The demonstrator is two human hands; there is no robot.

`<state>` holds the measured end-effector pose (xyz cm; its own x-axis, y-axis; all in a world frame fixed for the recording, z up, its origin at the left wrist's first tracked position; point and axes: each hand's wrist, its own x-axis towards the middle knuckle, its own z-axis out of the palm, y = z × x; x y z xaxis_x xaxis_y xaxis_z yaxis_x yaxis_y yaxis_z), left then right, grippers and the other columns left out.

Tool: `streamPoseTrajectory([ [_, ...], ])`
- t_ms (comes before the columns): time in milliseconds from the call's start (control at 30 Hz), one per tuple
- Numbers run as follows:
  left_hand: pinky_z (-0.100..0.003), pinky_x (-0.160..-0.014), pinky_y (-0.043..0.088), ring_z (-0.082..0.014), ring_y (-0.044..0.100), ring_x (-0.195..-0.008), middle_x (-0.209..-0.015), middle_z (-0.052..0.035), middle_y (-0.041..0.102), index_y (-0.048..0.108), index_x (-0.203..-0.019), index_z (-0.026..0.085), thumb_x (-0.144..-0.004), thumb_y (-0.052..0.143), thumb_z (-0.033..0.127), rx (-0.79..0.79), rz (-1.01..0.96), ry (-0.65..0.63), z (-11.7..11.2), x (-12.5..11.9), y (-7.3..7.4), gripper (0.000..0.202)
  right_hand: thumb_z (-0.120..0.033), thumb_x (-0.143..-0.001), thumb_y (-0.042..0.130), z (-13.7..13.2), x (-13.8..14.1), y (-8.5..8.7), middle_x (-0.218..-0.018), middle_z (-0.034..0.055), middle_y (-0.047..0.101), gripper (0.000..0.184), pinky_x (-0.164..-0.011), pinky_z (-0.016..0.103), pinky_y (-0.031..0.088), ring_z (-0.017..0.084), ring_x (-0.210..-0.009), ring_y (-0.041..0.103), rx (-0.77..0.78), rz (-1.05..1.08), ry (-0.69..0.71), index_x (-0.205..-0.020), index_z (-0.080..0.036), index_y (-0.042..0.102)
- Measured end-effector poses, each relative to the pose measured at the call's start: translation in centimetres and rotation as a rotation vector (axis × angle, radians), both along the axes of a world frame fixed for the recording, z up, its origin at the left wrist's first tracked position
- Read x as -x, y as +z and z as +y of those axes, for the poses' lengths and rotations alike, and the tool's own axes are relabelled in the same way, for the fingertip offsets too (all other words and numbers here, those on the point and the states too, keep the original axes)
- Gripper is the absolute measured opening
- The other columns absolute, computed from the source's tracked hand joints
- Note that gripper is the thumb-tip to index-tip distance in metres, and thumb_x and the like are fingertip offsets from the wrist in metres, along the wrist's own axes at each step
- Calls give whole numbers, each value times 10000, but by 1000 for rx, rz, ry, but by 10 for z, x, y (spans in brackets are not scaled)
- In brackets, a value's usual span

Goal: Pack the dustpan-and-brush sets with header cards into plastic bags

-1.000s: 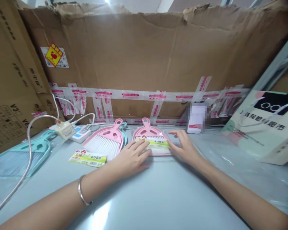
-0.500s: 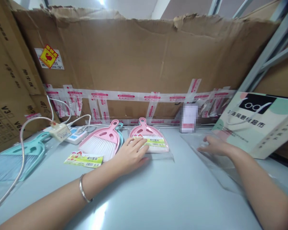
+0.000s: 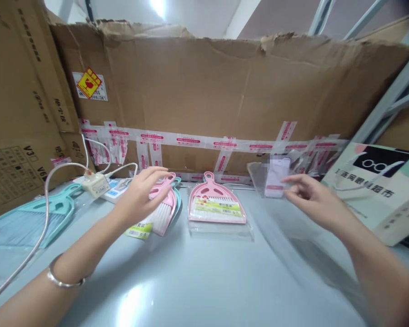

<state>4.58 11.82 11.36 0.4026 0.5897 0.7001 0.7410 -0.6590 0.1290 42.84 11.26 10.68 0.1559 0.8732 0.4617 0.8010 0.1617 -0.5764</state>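
Observation:
A pink dustpan set (image 3: 216,204) with a green-yellow label lies flat in the middle of the grey table (image 3: 204,281), inside a clear wrapper. My left hand (image 3: 139,195) hovers to its left, fingers apart and holding nothing, just above a second pink brush and dustpan (image 3: 163,211) that rests on a teal one. A loose label card (image 3: 138,230) peeks out under my left wrist. My right hand (image 3: 310,200) is raised to the right of the set and pinches a clear plastic bag (image 3: 262,181), which hangs down toward the table.
A taped cardboard wall (image 3: 207,100) closes the back and more boxes stand at left. A teal dustpan and brush (image 3: 27,222), a power strip (image 3: 95,184) and white cables lie at left. A printed paper bag (image 3: 378,186) leans at right.
My left hand has lifted off the labelled pink set and moved left over the other pink brush. My right hand went right to the clear bag and has raised it.

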Motion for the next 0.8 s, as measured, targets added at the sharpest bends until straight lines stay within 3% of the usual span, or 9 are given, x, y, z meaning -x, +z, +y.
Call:
streamPoseTrajectory([
  [167,-351,-919,415,-231,560,-1023,-1079,-96,613,622,-967,160,-891,281,438,276,-1,289,24,48,9,447,-321,-719,487,-15,68,24,-538,-76,375,243,-498,237,326,113,-491,374,-37,8,256,-938,-215,502],
  [267,-358,-946,392,-259,532,-1096,-1136,-115,605,605,-1025,139,-889,189,460,520,65,456,35,64,1,542,-258,-703,463,-14,99,15,-514,-86,354,198,-482,224,306,108,-468,369,5,-78,428,-894,-208,475],
  [367,-342,-948,381,-255,520,-1119,-1185,-110,592,588,-1069,151,-880,195,485,700,182,438,39,68,-8,549,-206,-725,420,-14,116,-12,-521,-65,417,160,-487,225,312,116,-476,410,69,-157,504,-859,-210,507],
  [500,-326,-846,426,-252,570,-993,-1125,-117,605,596,-1020,161,-780,409,512,786,304,363,33,74,-6,464,-225,-809,389,-16,117,-44,-647,-1,564,192,-541,254,366,148,-570,500,81,-226,467,-873,-216,570],
  [633,-291,-739,434,-232,574,-898,-1011,-76,613,579,-938,192,-662,548,434,867,378,353,20,78,2,369,-173,-810,365,-14,114,-52,-838,45,619,207,-646,297,418,180,-721,563,50,-283,480,-894,-205,552],
  [800,-268,-613,406,-219,565,-800,-952,-71,603,524,-905,185,-547,630,325,1044,554,404,11,65,-8,398,-147,-799,365,-13,115,-54,-852,47,597,187,-630,299,420,179,-701,548,81,-319,505,-872,-205,527],
])
